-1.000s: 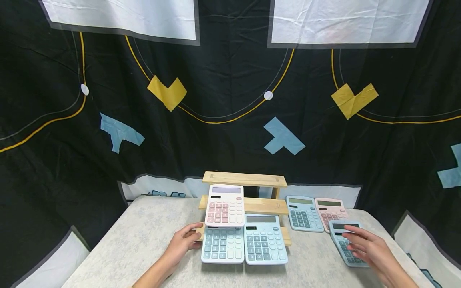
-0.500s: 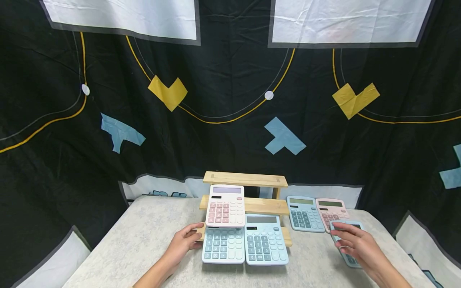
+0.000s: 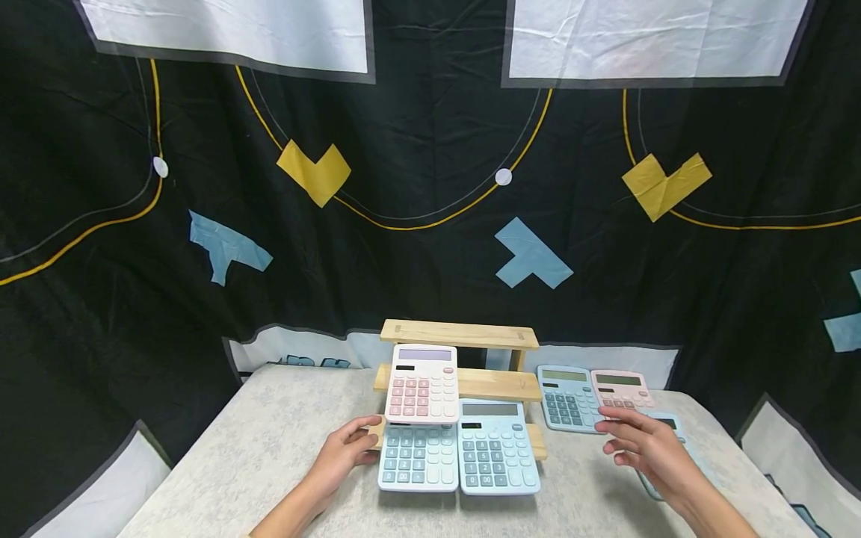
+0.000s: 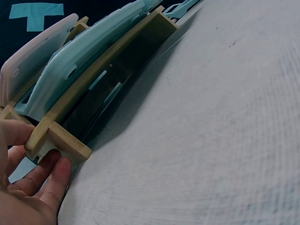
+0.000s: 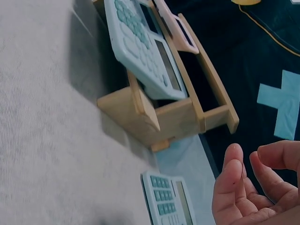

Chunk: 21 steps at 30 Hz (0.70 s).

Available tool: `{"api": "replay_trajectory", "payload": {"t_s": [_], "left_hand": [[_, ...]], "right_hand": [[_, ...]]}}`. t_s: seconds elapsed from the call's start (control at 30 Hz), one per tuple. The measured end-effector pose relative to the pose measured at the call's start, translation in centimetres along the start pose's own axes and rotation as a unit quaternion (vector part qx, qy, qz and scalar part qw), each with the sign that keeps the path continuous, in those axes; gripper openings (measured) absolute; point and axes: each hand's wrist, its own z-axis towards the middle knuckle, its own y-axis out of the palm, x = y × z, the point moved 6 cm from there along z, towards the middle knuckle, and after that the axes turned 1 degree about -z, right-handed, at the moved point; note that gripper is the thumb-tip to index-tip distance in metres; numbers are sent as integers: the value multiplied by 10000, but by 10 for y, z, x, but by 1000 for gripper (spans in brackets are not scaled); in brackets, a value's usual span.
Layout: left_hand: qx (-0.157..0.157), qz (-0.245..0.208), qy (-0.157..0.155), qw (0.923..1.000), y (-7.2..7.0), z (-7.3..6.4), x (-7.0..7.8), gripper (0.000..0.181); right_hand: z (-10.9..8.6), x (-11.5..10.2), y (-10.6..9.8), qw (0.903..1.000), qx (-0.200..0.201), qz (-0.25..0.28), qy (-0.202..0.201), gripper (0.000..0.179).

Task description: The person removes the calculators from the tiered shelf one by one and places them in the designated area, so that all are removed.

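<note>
The left hand (image 3: 343, 448) has its thumb and fingers (image 4: 55, 174) curled around the lower left corner of the wooden rack (image 3: 464, 373), grasping the end of its bottom slat. Just right of those fingers, 2 light blue calculators lean side by side against the rack's lowest step: the left blue calculator (image 3: 418, 457) nearest the thumb, the right blue calculator (image 3: 498, 456) touching its far edge. Directly above the fingers, a pink calculator (image 3: 421, 385) leans on the middle step, its lower edge overlapping the top of the left blue one.

The right hand (image 3: 646, 452) hovers above the table (image 3: 269, 441) with fingers (image 5: 229, 180) loosely spread and slightly bent, grasping nothing. Under its palm lies a blue calculator (image 3: 669, 426), mostly hidden. Just beyond the fingertips, 2 more lie flat side by side: a teal calculator (image 3: 565, 397) toward the rack and a pale pink calculator (image 3: 620, 388) next to it. Behind everything hangs a black backdrop (image 3: 430, 224) with yellow and blue shapes.
</note>
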Motion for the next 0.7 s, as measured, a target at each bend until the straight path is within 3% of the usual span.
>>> {"api": "replay_trajectory", "payload": {"t_s": [0.7], "left_hand": [[-7, -36, 51, 10000, -1, -2, 1, 42]], "right_hand": [[4, -20, 45, 9994, -330, -53, -122, 48]]}}
